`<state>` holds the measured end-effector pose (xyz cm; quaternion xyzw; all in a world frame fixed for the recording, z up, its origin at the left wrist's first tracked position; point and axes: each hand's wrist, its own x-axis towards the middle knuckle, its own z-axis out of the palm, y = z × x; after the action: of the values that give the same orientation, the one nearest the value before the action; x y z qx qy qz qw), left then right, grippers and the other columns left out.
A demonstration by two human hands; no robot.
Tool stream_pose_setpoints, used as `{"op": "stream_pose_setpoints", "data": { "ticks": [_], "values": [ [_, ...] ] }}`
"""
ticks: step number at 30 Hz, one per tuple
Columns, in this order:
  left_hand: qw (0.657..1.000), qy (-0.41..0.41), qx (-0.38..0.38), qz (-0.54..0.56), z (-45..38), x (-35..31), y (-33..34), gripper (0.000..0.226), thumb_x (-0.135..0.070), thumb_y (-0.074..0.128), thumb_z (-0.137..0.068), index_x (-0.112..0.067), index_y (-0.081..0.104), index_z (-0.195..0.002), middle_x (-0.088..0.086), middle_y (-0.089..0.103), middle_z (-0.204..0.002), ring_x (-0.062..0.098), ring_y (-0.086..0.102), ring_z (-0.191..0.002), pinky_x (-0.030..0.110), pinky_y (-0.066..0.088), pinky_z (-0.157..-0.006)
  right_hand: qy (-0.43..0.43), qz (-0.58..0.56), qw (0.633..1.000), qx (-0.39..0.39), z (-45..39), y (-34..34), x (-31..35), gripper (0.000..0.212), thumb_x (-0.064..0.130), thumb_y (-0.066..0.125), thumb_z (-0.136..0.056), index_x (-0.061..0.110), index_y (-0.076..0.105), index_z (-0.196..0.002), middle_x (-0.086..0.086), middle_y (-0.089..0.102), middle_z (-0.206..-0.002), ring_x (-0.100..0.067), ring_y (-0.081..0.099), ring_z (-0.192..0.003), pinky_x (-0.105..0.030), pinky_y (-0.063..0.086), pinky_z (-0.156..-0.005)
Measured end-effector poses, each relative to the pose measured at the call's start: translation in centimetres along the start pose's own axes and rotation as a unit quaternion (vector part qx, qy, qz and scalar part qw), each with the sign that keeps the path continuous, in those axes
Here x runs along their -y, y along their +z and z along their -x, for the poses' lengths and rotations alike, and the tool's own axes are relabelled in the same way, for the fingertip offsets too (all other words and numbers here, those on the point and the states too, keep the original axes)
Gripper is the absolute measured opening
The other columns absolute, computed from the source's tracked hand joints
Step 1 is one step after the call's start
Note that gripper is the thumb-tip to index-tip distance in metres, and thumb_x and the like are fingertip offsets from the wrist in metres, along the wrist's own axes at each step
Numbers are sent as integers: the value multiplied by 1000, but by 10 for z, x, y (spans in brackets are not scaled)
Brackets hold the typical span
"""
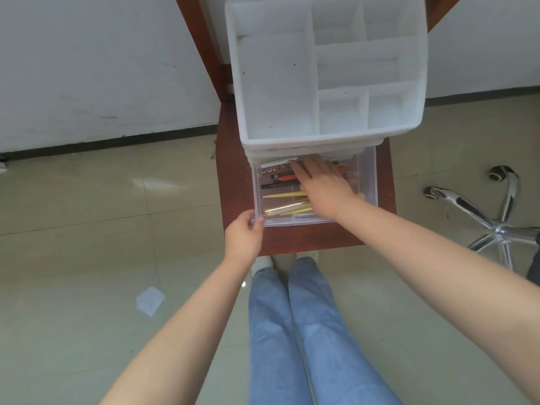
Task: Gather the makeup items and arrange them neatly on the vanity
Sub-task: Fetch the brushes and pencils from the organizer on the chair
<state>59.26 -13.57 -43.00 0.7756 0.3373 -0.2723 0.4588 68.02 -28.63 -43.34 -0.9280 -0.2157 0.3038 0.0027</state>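
Drawer [366, 182] pulled out: your left hand [244, 236] pinches its front corner. Your right hand [321, 182] lies flat, fingers spread, over the pencils [285, 195], gripping nothing

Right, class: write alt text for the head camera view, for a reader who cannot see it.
A person's right hand reaches into an open clear drawer of pens and makeup sticks, while the left hand grips its front corner. The white compartment tray above it looks empty.

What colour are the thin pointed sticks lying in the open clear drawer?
Yellow: the thin pointed sticks show best in the head view.
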Motion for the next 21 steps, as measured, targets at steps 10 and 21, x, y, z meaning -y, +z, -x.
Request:
{"op": "stream_pose_setpoints", "data": {
  "ticks": [10, 21],
  "values": [
    [998, -1, 3, -63, -5, -4, -1, 34, -13, 46, -93, -2, 52, -124, 18, 61, -115, 31, 55, -107, 28, 40, -88, 12, 52, 998, 32, -16, -2, 1, 51, 2, 50, -84, 6, 32, -131, -19, 51, -119, -36, 51, -106, -37, 44, -78],
    [971, 22, -14, -236, 2, -23, -8, 44, -17, 47, -90, -8, 40, -132, 17, 49, -122, 34, 48, -112, 36, 41, -87, -27, -2, 1000, -10, -2, -8, -14, 35, -2, 46, -83, 4, 45, -118, -16, 60, -103, -33, 58, -92, -31, 37, -62]
  ]
}}
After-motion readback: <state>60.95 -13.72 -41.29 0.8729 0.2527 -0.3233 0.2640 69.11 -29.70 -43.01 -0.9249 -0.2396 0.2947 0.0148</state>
